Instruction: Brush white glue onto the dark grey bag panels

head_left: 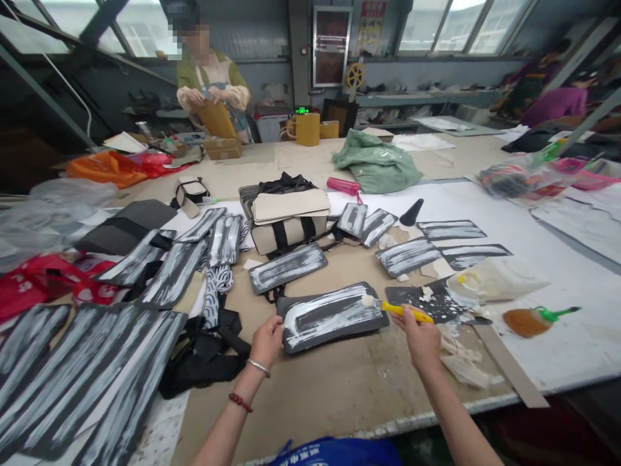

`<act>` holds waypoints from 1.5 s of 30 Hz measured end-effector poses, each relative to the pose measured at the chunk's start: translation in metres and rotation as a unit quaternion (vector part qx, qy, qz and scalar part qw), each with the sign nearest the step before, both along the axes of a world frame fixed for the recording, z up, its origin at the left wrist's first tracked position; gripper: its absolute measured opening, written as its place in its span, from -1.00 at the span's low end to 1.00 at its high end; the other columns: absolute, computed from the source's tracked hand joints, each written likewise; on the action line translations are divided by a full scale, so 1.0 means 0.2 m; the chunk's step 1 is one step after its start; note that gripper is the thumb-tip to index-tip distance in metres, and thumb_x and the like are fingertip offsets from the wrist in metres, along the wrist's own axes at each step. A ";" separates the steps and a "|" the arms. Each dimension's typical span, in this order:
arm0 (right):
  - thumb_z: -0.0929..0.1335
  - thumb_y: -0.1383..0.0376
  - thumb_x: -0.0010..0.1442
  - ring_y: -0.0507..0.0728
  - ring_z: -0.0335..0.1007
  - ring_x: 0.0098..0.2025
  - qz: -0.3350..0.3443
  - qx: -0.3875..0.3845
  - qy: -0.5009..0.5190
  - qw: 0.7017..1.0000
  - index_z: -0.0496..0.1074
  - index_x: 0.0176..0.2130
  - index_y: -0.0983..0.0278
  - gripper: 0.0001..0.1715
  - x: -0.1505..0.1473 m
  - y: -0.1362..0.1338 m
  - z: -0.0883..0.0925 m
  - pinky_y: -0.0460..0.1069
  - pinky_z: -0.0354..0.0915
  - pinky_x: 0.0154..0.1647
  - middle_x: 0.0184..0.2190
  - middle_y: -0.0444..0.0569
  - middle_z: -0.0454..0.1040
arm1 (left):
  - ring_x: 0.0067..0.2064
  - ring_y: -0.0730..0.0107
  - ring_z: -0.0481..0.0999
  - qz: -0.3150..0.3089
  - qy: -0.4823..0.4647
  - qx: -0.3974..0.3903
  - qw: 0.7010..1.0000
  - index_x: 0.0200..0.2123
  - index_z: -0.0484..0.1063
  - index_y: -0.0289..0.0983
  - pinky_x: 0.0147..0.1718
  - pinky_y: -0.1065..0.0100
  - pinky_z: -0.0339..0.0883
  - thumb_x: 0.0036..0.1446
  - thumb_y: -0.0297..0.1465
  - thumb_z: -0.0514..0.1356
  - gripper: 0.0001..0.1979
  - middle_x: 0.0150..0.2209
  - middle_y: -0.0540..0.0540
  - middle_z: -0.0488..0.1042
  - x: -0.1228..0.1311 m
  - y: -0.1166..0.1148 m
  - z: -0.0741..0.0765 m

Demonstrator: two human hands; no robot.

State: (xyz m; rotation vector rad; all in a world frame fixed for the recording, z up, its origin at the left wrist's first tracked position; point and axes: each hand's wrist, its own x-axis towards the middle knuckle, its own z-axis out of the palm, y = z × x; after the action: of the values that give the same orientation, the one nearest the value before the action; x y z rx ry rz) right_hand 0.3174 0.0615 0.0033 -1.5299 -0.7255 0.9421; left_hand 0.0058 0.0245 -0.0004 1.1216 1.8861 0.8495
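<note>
In front of me lies a dark rectangular panel (334, 317) streaked with white glue-like paste. My left hand (266, 340) pinches its left edge between thumb and fingers. A yellow-handled brush (407, 312) is gripped in my right hand (421, 336), its pale bristles touching the paste near the panel's right end. Just behind sits another coated panel (288, 266). To the right, a white plastic jug (499, 279) lies on its side beside a paste-spattered dark board (427, 304).
Coated strips (97, 375) cover the left side. Beige bag pieces (291, 220) stand at the centre back, near a green plastic bag (376, 162). An amber bottle (528, 321) with a green nozzle lies right. Across the table a person (213, 84) handles a yellow-brown piece.
</note>
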 end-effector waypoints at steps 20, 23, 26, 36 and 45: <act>0.46 0.02 -0.15 0.19 0.47 -0.37 0.219 -0.030 0.145 0.964 0.38 -0.26 0.39 -0.42 -0.35 -0.17 0.25 0.03 0.44 -0.31 -0.38 0.04 0.50 | -0.70 0.52 0.29 0.151 -0.229 0.025 0.961 -0.45 0.37 -0.35 -0.75 0.48 0.25 -0.20 -0.37 0.17 -0.81 -0.72 0.11 0.29 0.08 -0.20 0.05; 0.42 -0.02 -0.10 0.21 0.46 -0.37 0.303 -0.043 0.119 0.945 0.39 -0.26 0.36 -0.44 -0.54 -0.25 0.21 0.08 0.43 -0.31 -0.36 0.04 0.49 | -0.69 0.53 0.30 0.156 -0.243 0.029 0.957 -0.45 0.38 -0.36 -0.75 0.49 0.25 -0.21 -0.35 0.19 -0.80 -0.70 0.08 0.32 0.09 -0.23 0.05; 0.36 -0.06 -0.05 0.22 0.45 -0.31 0.319 0.005 -0.016 0.948 0.42 -0.28 0.31 -0.48 -0.52 -0.27 0.16 0.10 0.39 -0.23 -0.29 0.06 0.48 | -0.69 0.54 0.30 0.175 -0.246 0.041 0.953 -0.47 0.38 -0.36 -0.75 0.51 0.24 -0.21 -0.36 0.19 -0.81 -0.71 0.07 0.32 0.09 -0.28 0.03; 0.38 -0.06 -0.06 0.23 0.46 -0.31 0.239 -0.037 -0.082 0.967 0.42 -0.19 0.39 -0.38 -0.23 -0.31 0.24 0.05 0.43 -0.28 -0.35 0.07 0.50 | -0.65 0.54 0.30 0.317 -0.242 0.078 0.914 -0.43 0.42 -0.35 -0.69 0.48 0.23 -0.28 -0.22 0.26 -0.66 -0.66 0.06 0.35 -0.20 -0.74 0.04; 0.42 0.02 -0.10 0.26 0.46 -0.30 0.292 -0.060 0.003 0.955 0.39 -0.19 0.41 -0.40 -0.53 -0.35 0.21 0.06 0.45 -0.28 -0.32 0.09 0.49 | -0.65 0.56 0.27 0.513 -0.283 0.097 0.805 -0.43 0.40 -0.37 -0.67 0.49 0.19 -0.42 -0.23 0.35 -0.56 -0.69 0.08 0.32 -0.42 -1.17 -0.11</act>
State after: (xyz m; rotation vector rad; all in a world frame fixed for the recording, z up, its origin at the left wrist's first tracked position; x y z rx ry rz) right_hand 0.2114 -0.0081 0.0458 -1.4361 -1.1680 1.4478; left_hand -0.0784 -0.2087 -0.0226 -0.2183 1.8015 1.7505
